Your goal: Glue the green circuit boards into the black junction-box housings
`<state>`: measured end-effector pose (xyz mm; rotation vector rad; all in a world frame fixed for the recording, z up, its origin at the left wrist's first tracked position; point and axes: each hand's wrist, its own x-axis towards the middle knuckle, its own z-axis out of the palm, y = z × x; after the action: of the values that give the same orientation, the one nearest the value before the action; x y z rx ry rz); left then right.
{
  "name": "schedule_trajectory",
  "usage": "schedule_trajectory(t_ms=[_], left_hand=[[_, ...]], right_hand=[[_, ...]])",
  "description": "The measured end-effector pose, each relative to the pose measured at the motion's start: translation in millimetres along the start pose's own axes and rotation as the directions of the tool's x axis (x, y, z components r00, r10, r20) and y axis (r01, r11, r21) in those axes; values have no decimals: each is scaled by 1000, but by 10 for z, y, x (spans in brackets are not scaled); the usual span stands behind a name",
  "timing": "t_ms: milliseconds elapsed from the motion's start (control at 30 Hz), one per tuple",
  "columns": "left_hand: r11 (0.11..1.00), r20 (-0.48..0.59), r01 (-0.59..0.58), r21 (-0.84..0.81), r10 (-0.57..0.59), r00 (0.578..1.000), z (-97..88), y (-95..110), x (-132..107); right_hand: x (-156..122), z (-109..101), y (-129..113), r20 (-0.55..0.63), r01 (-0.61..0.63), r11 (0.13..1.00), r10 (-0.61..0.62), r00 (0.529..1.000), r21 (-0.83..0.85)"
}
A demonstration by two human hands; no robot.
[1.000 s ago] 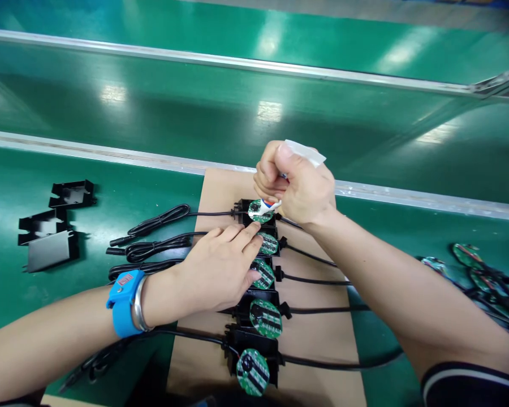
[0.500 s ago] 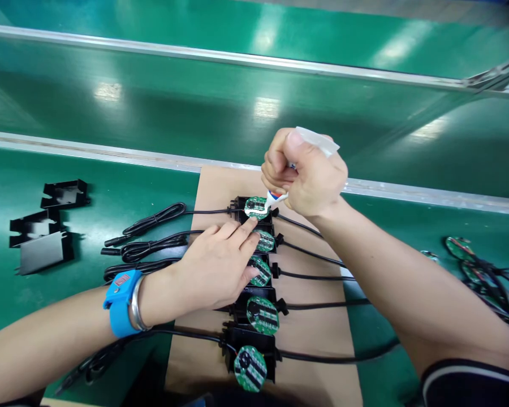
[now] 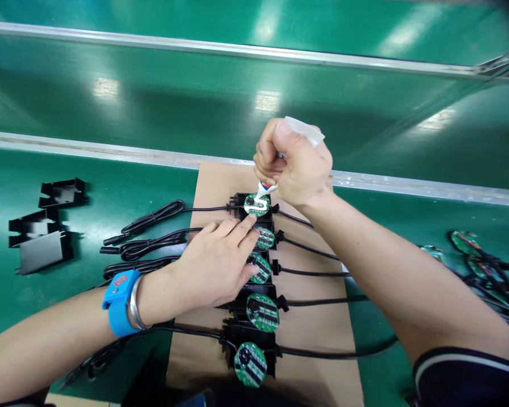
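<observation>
My right hand (image 3: 297, 161) is wrapped round a white glue tube (image 3: 268, 189), nozzle down, with its flat tail showing above my thumb. The nozzle touches the farthest round green circuit board (image 3: 263, 213), where a white bead of paste lies in a curve. My left hand (image 3: 220, 260) lies palm down with fingers stretched out; a fingertip rests at the near edge of that board. Under and beside my left hand are more boards, among them a green board (image 3: 263, 312) and the nearest board (image 3: 250, 364), each on a black housing (image 3: 271, 362) with cables on both sides.
The housings stand in a column on brown cardboard (image 3: 318, 328). Coiled black cables (image 3: 152, 246) lie to the left, and black metal covers (image 3: 44, 249) farther left. At the right is a heap of wired boards (image 3: 483, 265). A metal rail (image 3: 152, 157) crosses behind.
My right hand has moved left and slightly away with the tube. The white bead on the farthest board has grown from a short line into a curve. My left hand stays put.
</observation>
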<state>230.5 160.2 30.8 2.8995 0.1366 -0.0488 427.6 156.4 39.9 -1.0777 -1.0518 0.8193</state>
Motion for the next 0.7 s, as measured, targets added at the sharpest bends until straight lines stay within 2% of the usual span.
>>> schedule_trajectory(t_ms=[133, 233, 333, 467, 700], left_hand=[[999, -49, -44, 25, 46, 998, -39, 73, -105], [992, -57, -128, 16, 129, 990, -38, 137, -216], [990, -35, -141, 15, 141, 989, 13, 167, -276], [991, -21, -132, 33, 133, 991, 78, 181, -279], [989, -10, -128, 78, 129, 992, 66, 222, -296]], right_hand=[[-129, -39, -228, -48, -14, 996, 19, 999, 89], [-297, 3, -360, 13, -41, 982, 39, 999, 187], [-434, 82, -311, 83, -78, 961, 58, 995, 266], [-492, 163, -125, 86, -101, 935, 76, 993, 341], [-499, 172, -138, 67, -184, 951, 172, 983, 251]])
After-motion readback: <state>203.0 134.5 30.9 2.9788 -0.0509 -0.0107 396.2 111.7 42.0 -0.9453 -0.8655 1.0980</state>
